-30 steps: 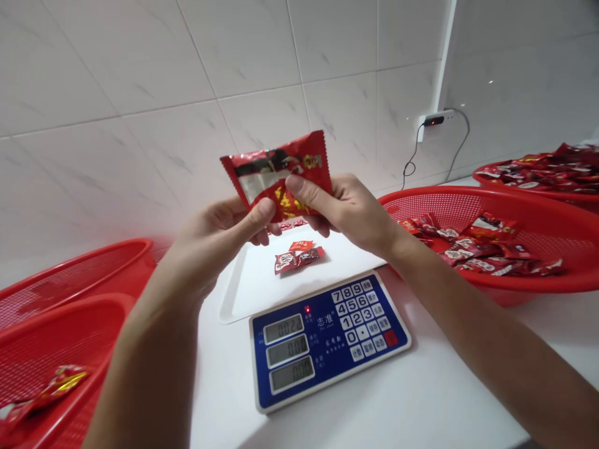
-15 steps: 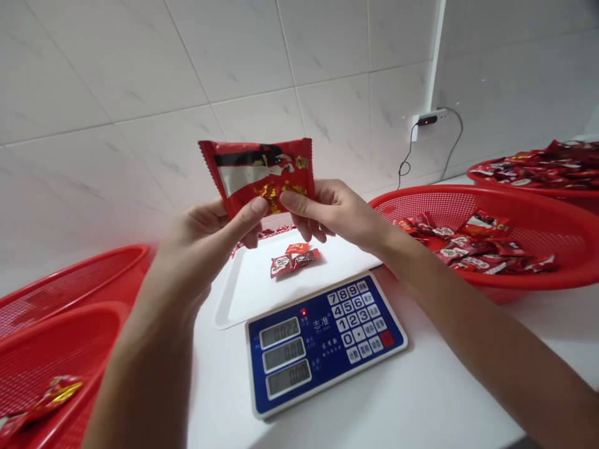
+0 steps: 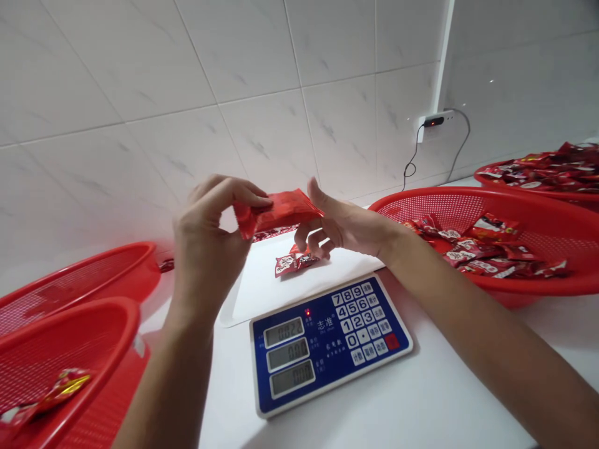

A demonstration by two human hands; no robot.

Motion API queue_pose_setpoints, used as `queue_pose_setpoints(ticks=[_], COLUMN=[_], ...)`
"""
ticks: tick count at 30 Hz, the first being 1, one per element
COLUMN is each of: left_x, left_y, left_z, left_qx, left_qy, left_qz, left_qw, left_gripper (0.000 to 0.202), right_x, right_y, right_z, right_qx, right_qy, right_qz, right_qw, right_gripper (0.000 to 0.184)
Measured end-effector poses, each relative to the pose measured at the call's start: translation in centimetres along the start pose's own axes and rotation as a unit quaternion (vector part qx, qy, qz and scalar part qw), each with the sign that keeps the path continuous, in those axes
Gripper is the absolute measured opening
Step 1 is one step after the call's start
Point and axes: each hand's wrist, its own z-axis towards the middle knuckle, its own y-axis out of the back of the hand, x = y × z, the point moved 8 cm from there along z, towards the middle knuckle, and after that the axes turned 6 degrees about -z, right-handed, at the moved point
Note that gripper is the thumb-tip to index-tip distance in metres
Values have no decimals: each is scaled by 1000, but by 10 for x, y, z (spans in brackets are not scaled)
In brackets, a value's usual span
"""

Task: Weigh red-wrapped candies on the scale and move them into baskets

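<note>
My left hand (image 3: 208, 240) pinches the left end of a red foil snack packet (image 3: 281, 212) between thumb and fingers. The packet lies nearly flat and is seen almost edge-on, so its printed face is hidden. My right hand (image 3: 344, 226) is open, its fingers apart, right by the packet's right end and under it. Below them, a few small red wrapped packets (image 3: 292, 263) lie on the white tray (image 3: 262, 293) of a blue-faced digital scale (image 3: 330, 343).
A large red mesh basket (image 3: 468, 206) holding loose packets stands to the right, with another full basket (image 3: 538, 178) behind it. Two red baskets (image 3: 70, 349) sit at the left, the front one holding a gold-and-red packet. A wall socket (image 3: 435, 121) has a cable hanging from it.
The packet has dropped and turned from face-on to nearly edge-on. My right hand has let go of it and opened, while my left hand still holds it.
</note>
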Motion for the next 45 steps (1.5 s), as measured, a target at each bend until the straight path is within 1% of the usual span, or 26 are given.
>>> queue_pose_setpoints(ticks=[2, 4, 6, 7, 8, 9, 10, 11, 12, 14, 15, 17, 19, 21, 24, 26, 32, 38, 42, 45], left_x=[-5, 0, 15, 24, 34, 41, 45, 47, 46, 42, 41, 43, 47, 49, 47, 46, 49, 53, 56, 57], left_y=[-10, -15, -13, -13, -15, -19, -26, -33, -40, -47, -48, -48, -47, -49, -55, -57, -59, -60, -55, -51], left_z=[-1, -1, -2, -4, -7, -11, -14, -17, -20, -22, -23, -23, -25, -28, -34, -36, -38, -40, -38, -34], left_qx=[36, 43, 15, 2, 1, 15, 43, 81, 120, 179, 197, 215, 230, 261, 319, 336, 341, 336, 301, 261], left_qy=[-18, 10, 86, 135, 186, 234, 273, 300, 312, 308, 302, 299, 306, 309, 299, 295, 299, 310, 329, 336], left_qz=[-9, -25, -68, -101, -140, -182, -218, -241, -250, -232, -216, -188, -166, -142, -111, -103, -99, -135, -136, -150], left_qw=[999, 999, 994, 986, 972, 955, 936, 920, 909, 905, 908, 911, 909, 903, 893, 889, 886, 879, 885, 892], left_gripper=[13, 18, 26, 23, 25, 39, 56, 66, 68, 55, 47, 38, 35, 34, 35, 37, 39, 36, 38, 39], right_x=[4, 8, 12, 14, 16, 17, 18, 17, 15, 11, 9, 4, 2, 2, 0, -3, -11, -10, -6, -1], right_y=[3, 8, 14, 17, 20, 21, 22, 22, 21, 19, 19, 18, 20, 26, 32, 34, 38, 38, 39, 42], right_z=[3, 6, 6, 6, 5, 5, 5, 6, 7, 8, 8, 7, 5, 3, 2, 5, 10, 6, 1, -2], right_qx=[-40, -85, -127, -142, -153, -159, -159, -154, -146, -133, -125, -108, -106, -130, -163, -165, -173, -182, -190, -215], right_qy=[31, 54, 76, 84, 92, 99, 101, 98, 91, 71, 58, 33, 22, 29, 37, 37, 47, 16, -18, -12], right_qz=[37, 35, 27, 22, 15, 5, -7, -23, -40, -77, -98, -135, -151, -147, -141, -140, -149, -145, -159, -148], right_qw=[998, 994, 989, 986, 984, 982, 982, 983, 984, 986, 986, 984, 983, 980, 976, 976, 972, 972, 969, 965], right_gripper=[52, 42, 38, 37, 36, 35, 34, 33, 32, 28, 27, 28, 32, 33, 32, 32, 33, 30, 31, 32])
